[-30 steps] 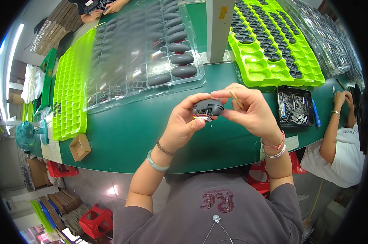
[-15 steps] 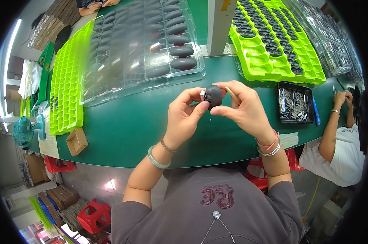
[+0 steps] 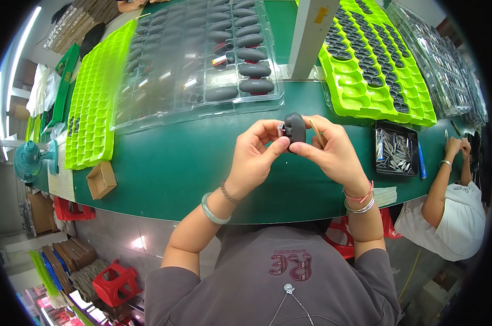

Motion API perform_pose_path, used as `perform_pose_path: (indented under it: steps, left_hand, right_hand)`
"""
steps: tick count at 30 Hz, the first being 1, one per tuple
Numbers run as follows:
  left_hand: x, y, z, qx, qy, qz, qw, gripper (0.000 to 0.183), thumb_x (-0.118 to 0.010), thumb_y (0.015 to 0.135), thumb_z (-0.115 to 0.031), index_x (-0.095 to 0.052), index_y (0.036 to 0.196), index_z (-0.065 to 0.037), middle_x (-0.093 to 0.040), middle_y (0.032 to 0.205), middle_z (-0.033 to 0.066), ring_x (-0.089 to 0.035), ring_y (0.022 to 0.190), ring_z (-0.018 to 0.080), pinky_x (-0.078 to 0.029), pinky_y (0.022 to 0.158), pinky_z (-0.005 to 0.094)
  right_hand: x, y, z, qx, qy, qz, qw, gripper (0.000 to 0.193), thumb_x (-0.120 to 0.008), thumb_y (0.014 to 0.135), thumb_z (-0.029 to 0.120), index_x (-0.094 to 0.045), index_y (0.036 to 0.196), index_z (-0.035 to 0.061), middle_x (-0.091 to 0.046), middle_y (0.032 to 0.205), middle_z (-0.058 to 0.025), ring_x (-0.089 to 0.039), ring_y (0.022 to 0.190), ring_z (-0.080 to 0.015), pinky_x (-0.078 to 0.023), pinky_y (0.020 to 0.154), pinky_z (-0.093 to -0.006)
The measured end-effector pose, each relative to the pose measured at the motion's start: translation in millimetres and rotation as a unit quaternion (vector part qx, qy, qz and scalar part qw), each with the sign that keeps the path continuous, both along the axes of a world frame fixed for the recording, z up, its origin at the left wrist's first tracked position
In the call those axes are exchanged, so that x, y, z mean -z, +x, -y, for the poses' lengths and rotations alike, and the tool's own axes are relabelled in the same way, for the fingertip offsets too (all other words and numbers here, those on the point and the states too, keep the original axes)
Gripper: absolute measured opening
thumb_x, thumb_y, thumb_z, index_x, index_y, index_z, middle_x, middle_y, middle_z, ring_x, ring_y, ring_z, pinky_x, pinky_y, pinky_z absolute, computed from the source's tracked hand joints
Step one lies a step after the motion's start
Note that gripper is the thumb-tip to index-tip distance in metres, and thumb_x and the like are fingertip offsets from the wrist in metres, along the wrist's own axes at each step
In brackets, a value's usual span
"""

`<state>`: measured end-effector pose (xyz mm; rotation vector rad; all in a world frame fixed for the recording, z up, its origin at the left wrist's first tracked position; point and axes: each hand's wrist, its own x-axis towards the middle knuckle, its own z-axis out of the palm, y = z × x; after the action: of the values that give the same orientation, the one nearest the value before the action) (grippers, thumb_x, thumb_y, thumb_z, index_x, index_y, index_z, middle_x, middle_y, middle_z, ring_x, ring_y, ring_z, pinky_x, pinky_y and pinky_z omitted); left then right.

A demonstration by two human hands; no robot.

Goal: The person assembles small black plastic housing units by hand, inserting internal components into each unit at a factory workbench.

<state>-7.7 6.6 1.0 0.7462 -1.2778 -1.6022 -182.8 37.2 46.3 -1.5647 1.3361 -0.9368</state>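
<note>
Over the green table, both my hands hold a dark grey rounded plastic casing (image 3: 295,126), its left side showing black inner parts. My left hand (image 3: 257,151) pinches that side with thumb and fingers, beside a small silvery-white piece (image 3: 281,129) that I cannot identify. On the casing's right edge press the thumb and fingers of my right hand (image 3: 337,155). A thin tan stick (image 3: 315,133), wooden in look, lies tucked between the right hand's fingers. The fingertips behind the casing are hidden.
Clear plastic trays (image 3: 202,108) of grey casings lie ahead. Green trays stand left (image 3: 88,108) and right (image 3: 384,112), the right one filled with black parts. A black bin (image 3: 396,169) of metal pieces, a blue tool (image 3: 421,160) and a co-worker's arm (image 3: 439,179) are rightward; a cardboard box (image 3: 101,180) sits left.
The casing is turned more edge-on, and both hands sit slightly further right in view. Fingers still grip it; the stick stays in my right hand.
</note>
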Motion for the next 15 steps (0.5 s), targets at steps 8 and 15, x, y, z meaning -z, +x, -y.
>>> perform_pose_path:
  steps: [8, 15]
  left_hand:
    - [2, -5, 4, 0.079, 0.112, -0.131, 0.982, 0.025, -0.062, 0.084, -0.004, -0.051, 0.106, 0.000, -0.058, 0.095, 0.0056, -0.057, 0.086, 0.0118, -0.052, 0.076, 0.0276]
    - [-21, 8, 6, -0.021, -0.183, 0.176, 0.967, 0.049, -0.066, 0.077, -0.003, -0.047, 0.122, -0.004, -0.058, 0.105, 0.0069, -0.058, 0.093, 0.0200, -0.051, 0.079, 0.0324]
  right_hand:
    - [5, -10, 1, -0.049, -0.066, 0.043, 0.996, 0.045, -0.063, 0.084, 0.016, -0.050, 0.124, -0.0008, -0.051, 0.078, -0.0006, -0.037, 0.055, -0.0043, -0.032, 0.048, -0.0217]
    - [2, 3, -4, 0.002, -0.085, -0.124, 0.989, 0.052, -0.070, 0.074, 0.009, -0.052, 0.122, 0.0007, -0.055, 0.084, -0.0084, -0.043, 0.055, -0.0123, -0.038, 0.051, -0.0259]
